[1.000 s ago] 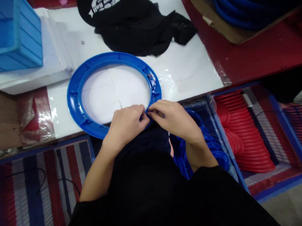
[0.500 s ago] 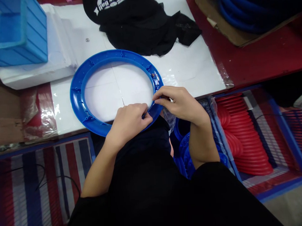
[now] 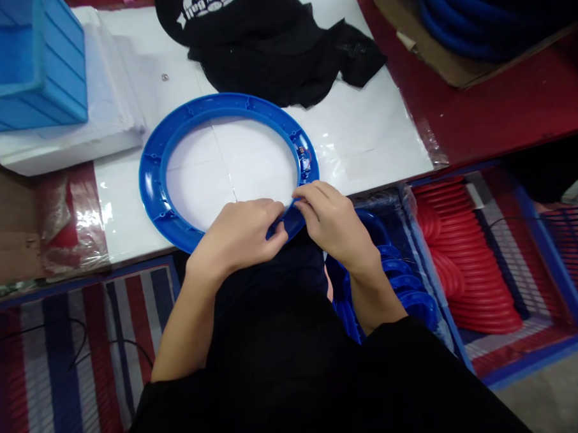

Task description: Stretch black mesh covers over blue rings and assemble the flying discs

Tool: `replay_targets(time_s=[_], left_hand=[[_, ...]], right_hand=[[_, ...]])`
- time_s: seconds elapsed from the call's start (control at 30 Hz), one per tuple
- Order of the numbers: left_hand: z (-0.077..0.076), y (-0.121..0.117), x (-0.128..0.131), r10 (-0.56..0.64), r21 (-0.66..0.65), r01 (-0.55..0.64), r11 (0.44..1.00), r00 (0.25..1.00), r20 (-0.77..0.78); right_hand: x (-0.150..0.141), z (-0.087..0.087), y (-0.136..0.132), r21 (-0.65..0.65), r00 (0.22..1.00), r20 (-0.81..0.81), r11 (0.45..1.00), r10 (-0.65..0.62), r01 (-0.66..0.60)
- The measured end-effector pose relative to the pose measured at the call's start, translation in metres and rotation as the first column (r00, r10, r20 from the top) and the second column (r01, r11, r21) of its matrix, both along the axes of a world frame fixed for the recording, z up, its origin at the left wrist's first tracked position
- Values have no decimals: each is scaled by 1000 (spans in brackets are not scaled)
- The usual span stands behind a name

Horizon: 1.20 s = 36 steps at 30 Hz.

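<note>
A large blue plastic ring (image 3: 170,135) lies flat on the white-covered table (image 3: 371,130), its near edge at the table's front. My left hand (image 3: 237,235) is closed on the ring's near rim, fingers curled over it. My right hand (image 3: 332,221) pinches the same rim just to the right, fingertips almost touching those of the left hand. A small electronic part with wires (image 3: 304,157) sits in the ring's right side, just beyond my right hand.
A black cloth (image 3: 262,45) lies behind the ring. A light blue crate (image 3: 28,62) stands at the back left on white sheets. A cardboard box of blue hoops (image 3: 476,17) is at the back right. Below the table, bins hold blue rings (image 3: 402,282) and red rings (image 3: 464,273).
My right hand slid back along the ring's rim from the right side toward my left hand. The ring shifted slightly to the right. My left hand stayed on the near rim.
</note>
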<state>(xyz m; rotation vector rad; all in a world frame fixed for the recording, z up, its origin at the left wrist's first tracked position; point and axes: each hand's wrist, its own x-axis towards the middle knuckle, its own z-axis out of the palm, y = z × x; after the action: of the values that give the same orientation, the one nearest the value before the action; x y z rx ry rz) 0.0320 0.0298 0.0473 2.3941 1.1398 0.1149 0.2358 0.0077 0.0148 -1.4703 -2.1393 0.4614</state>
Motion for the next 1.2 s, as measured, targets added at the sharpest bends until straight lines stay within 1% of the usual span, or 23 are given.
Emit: replay_targets(time_s=[0.1,0.17,0.23,0.33,0.37,0.47,0.5,0.57,0.67,0.8,0.87,1.03,1.2], left_hand=[[6,-1,13,57,4,-57,998,993,-101],[6,0,20,71,-15,-73,997,988,-137],[3,2,23,51,-36,-56,998,990,-129],[-1,5,19,28,-43,-31,999,997,-76],[-2,6,17,26,-48,-29,998,998,-62],[-4,7,12,25,-71,-27,997,999,-32],[-5,7,11,24,-77,-25,997,999,-22],[-6,7,11,24,-76,-25,997,1000,-3],[-8,7,11,29,-64,-28,998,999,15],[-10,8,11,27,-66,-26,997,999,16],[-10,8,10,31,-75,-30,997,999,11],[-11,8,11,44,-98,-41,994,999,23],[-10,8,9,43,-98,-39,994,998,38]], right_hand=[[-6,0,-5,-23,999,-13,999,-45,44],[-10,0,-9,-37,998,-18,997,-66,65],[-12,1,-14,-32,995,-19,995,-94,93],[-12,6,-18,-8,992,-29,993,-121,120],[-10,9,-18,-7,994,-42,995,-103,103],[-3,17,-14,-20,996,-90,1000,0,-2],[0,18,-12,-22,995,-98,1000,18,-20],[4,20,-8,-11,996,-86,1000,14,-15],[9,21,-5,48,999,-31,999,9,-8],[11,20,2,168,998,2,984,65,-65],[11,18,7,207,995,4,973,101,-99],[15,13,22,184,991,-7,974,136,-132],[16,8,21,150,992,-8,981,127,-124]])
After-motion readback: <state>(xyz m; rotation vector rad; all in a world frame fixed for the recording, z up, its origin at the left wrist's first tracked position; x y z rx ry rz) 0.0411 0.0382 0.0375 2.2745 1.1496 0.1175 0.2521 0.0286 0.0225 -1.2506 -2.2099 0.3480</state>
